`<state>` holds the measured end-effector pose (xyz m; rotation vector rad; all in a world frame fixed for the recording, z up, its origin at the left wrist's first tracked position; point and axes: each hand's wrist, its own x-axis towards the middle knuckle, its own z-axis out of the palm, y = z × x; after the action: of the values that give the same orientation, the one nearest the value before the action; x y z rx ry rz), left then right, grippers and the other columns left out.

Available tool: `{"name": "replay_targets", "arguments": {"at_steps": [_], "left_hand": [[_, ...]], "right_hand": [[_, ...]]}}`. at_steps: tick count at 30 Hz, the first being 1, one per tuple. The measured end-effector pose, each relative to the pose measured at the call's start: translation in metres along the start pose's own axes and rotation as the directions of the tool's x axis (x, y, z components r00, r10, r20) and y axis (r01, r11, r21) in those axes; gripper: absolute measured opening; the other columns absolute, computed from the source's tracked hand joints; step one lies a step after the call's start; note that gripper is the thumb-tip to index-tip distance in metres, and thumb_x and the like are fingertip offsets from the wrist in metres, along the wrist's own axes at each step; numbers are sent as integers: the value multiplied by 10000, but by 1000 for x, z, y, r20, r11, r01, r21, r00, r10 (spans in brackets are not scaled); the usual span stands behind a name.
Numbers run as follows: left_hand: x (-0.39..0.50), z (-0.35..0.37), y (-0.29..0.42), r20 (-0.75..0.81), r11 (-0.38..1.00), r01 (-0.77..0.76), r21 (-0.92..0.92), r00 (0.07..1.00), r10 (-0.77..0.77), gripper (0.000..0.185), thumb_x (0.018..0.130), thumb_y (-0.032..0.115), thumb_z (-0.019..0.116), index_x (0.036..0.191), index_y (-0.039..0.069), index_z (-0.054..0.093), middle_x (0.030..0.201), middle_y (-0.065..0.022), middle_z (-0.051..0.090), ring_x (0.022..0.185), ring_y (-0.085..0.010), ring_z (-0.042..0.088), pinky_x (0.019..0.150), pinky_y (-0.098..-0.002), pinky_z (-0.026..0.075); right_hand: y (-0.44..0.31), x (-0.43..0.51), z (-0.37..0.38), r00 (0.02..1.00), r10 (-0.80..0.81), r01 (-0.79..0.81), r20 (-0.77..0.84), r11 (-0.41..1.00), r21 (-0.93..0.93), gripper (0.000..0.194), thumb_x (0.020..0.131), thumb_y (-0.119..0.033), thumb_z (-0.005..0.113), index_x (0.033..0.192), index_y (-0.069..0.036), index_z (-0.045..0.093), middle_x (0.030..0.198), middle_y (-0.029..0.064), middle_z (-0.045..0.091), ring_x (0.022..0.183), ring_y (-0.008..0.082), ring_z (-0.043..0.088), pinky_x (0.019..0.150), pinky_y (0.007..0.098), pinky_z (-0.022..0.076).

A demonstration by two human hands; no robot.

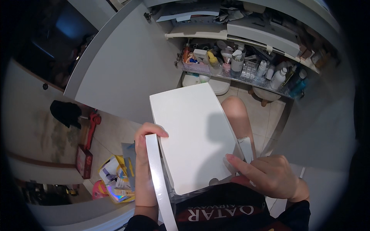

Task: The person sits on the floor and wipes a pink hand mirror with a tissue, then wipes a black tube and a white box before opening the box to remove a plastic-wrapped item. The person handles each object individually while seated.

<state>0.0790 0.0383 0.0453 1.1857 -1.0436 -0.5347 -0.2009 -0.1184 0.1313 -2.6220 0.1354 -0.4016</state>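
Observation:
A flat white cardboard box (pixel 190 130) lies tilted over my lap, its broad plain face up. My left hand (pixel 147 138) grips its left edge, with the thumb bent over the face. A long narrow white strip (pixel 158 170), which looks like the side of a box lid, stands along that edge within the same hand. My right hand (pixel 266 174) holds the lower right corner, its index fingertip on the face and the other fingers partly hidden. Beside that corner a small white piece (pixel 245 147) shows against my leg; whether it belongs to the box I cannot tell.
An open cabinet door (pixel 124 66) stands at the left. Pump bottles (pixel 237 62) and jars crowd the low shelf (pixel 228 75) ahead, beneath a shelf with a long white box (pixel 263 36). A yellow-edged bag (pixel 117 179) and a red box (pixel 84 161) rest on the tiled floor.

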Motion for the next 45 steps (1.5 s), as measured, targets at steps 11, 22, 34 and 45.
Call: {"name": "replay_targets", "arguments": {"at_steps": [11, 22, 34, 45], "left_hand": [[-2, -36, -16, 189, 954, -63, -294, 974, 122, 548, 973, 455, 255, 863, -17, 511, 796, -213, 610, 739, -285, 655, 631, -378, 562], [9, 8, -1, 182, 840, -17, -542, 974, 137, 601, 937, 566, 257, 752, 61, 525, 827, -203, 583, 813, -307, 598, 669, -443, 514], [10, 16, 3, 307, 686, 45, -727, 914, 266, 552, 934, 566, 220, 800, 93, 471, 1046, -288, 548, 1048, -435, 538, 784, -587, 487], [-9, -14, 17, 295, 695, 270, -667, 952, -86, 787, 912, 634, 166, 678, -2, 565, 867, -318, 601, 863, -441, 612, 684, -580, 501]], "right_hand": [[0, -6, 0, 991, -108, 124, 73, 954, -272, 435, 800, -130, 608, 1215, -27, 528, 600, 2, 526, 488, 129, 548, 364, 288, 394], [23, 10, -41, 908, 182, -188, -377, 982, 21, 77, 742, -66, 677, 803, -36, 642, 645, 73, 608, 541, 181, 601, 480, 277, 457], [98, 29, -68, 812, 393, -308, -430, 916, 257, 364, 872, -300, 576, 736, 38, 574, 609, 17, 490, 608, 84, 427, 585, 252, 387], [95, 31, -62, 808, 349, -255, -475, 934, 252, 319, 857, -270, 587, 733, 24, 579, 633, 10, 535, 594, 64, 457, 564, 229, 389]]}}
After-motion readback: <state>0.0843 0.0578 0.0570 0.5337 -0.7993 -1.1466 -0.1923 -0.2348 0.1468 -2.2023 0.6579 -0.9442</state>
